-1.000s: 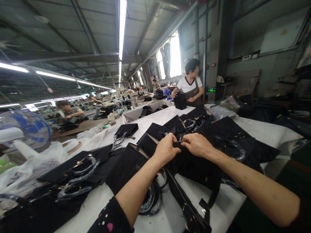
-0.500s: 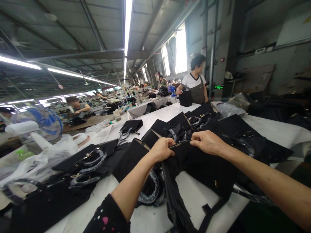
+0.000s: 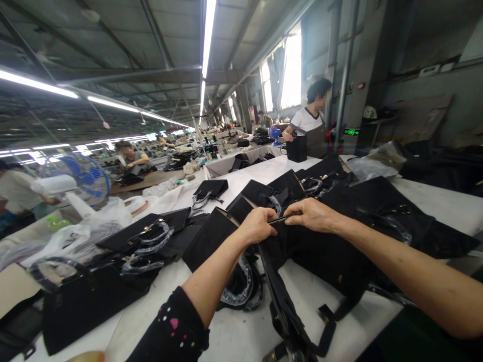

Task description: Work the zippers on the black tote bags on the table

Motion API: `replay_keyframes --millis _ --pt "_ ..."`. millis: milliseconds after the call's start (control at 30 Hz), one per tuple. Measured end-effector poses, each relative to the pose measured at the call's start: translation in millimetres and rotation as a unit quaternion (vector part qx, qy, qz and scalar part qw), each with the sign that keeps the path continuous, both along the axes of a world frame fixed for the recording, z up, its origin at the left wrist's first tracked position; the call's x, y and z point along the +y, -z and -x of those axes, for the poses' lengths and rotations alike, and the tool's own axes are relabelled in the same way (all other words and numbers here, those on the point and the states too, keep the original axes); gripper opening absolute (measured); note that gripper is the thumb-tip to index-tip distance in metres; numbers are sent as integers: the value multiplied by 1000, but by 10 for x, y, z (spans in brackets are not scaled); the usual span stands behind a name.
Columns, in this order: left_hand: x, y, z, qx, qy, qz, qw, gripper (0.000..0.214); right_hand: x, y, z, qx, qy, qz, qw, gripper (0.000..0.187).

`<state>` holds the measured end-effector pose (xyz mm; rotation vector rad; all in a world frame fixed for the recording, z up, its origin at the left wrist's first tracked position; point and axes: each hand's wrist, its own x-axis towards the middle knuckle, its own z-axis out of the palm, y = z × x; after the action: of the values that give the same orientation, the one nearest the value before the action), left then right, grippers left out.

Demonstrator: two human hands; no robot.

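A black handbag hangs between my hands over the white table, its body sloping down to the right. My left hand pinches its top edge at the left. Close beside it, my right hand grips the same edge between thumb and fingers. A black strap with a loose end dangles below the bag. Under my left forearm lies a rounded bag handle wrapped in clear plastic. The inside of the held bag is mostly hidden.
Several black bags lie around, including one at the left and one ahead. The white table stretches forward to a co-worker handling a black bag. A blue fan and plastic bags are at the left.
My hands have come closer together along the bag's edge, the right one shifting left. The view has turned slightly left, and the co-worker at the table leans over the black bag.
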<state>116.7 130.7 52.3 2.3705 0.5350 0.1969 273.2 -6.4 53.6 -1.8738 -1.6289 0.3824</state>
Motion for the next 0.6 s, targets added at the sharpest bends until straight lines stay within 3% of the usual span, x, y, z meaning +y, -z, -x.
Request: replay_keyframes --millis 167,333,600 --pt "34 42 15 -8 -3 -3 1000 18 34 -34 59 -53 11 2 999 9" --pt "-20 56 40 -35 -21 -18 999 17 27 -20 149 -151 67 -14 986 10" --pt "-197 -83 162 -72 -42 -100 991 12 4 -28 236 -177 73 -12 981 17"
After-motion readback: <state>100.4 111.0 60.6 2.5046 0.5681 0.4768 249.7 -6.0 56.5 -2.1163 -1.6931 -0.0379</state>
